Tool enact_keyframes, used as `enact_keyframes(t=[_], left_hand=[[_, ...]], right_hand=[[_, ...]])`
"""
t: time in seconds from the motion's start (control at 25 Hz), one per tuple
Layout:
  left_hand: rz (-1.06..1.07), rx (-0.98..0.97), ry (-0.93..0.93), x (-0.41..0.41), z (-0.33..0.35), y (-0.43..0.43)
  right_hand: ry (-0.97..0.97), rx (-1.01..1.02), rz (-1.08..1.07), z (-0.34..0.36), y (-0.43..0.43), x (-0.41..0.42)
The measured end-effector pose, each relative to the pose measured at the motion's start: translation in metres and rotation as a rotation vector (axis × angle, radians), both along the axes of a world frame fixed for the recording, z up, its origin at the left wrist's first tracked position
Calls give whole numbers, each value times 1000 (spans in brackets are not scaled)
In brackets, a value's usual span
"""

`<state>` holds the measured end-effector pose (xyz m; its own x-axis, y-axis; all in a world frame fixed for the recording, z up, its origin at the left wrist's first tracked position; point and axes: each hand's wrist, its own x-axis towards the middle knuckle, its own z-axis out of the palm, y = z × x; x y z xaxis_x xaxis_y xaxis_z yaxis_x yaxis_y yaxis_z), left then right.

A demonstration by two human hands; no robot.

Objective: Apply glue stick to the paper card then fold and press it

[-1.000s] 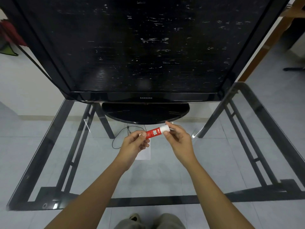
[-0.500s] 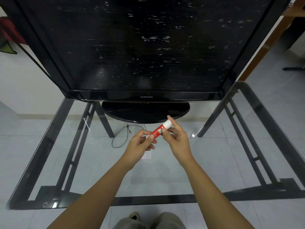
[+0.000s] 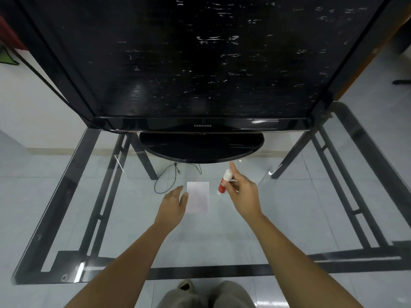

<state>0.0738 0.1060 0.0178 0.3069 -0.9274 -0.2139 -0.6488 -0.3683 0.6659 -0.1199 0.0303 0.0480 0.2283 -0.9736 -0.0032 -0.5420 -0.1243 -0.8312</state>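
We find right hand (image 3: 242,193) pinching glue stick (image 3: 223,184) at paper card's (image 3: 198,197) three o'clock; left hand (image 3: 174,202) spread at nine.

Table: clear glass top on black metal frame (image 3: 59,197), spanning 3 to 9 o'clock.
Television: large glossy black flat-screen television (image 3: 200,63) at 12 o'clock, on oval black base (image 3: 200,147).
Floor: pale grey-blue tiles (image 3: 22,207), thin black cable (image 3: 158,180) below the base.
Wall: white wall (image 3: 33,107) at 10 o'clock.
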Motion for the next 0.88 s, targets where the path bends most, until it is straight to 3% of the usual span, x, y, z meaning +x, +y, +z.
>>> enact_keyframes(t=[0.36, 0.88], left_hand=[[-165, 197, -431, 26, -51, -1], [-182, 206, -425, 27, -55, -2]], right_hand=[[5, 4, -24, -43, -17, 11], [88, 4, 2, -42, -22, 14]])
